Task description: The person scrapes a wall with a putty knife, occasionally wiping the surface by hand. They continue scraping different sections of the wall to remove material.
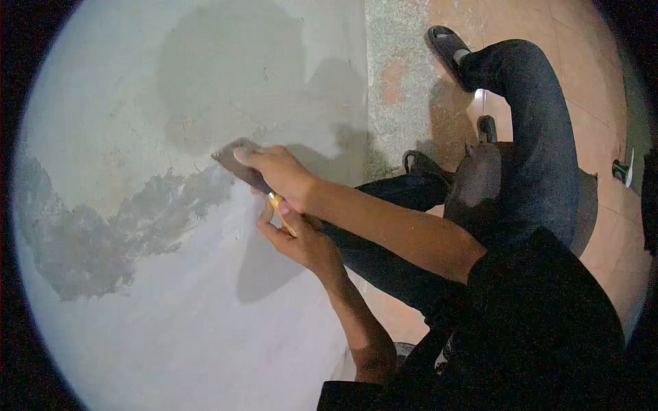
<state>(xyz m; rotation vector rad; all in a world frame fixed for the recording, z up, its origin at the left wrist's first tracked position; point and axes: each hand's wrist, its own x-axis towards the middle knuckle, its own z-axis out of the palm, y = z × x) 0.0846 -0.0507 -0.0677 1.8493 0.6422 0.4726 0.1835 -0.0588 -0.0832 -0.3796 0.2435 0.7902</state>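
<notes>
A putty knife [240, 166] with a broad dark blade and a yellow handle is held between my two hands, in front of a wall [130, 342]. My left hand [301, 240] is closed around the handle, thumb along it and fingers curled. My right hand [284, 175] lies over the blade, its fingertips pressed on the flat face near the tip. The blade's corner points toward the upper left and overlaps the wall in this view. A rough grey patch [103, 246] runs across the wall below and left of the blade, between a smoother greenish-grey area and a whiter area.
My bent legs [538, 130] in dark trousers and a dark slipper [449, 51] are at the right. Tiled floor [589, 89] meets the wall along a speckled, whitish strip [397, 41]. A small green-and-white object [622, 171] lies at the far right. Shadows fall on the wall.
</notes>
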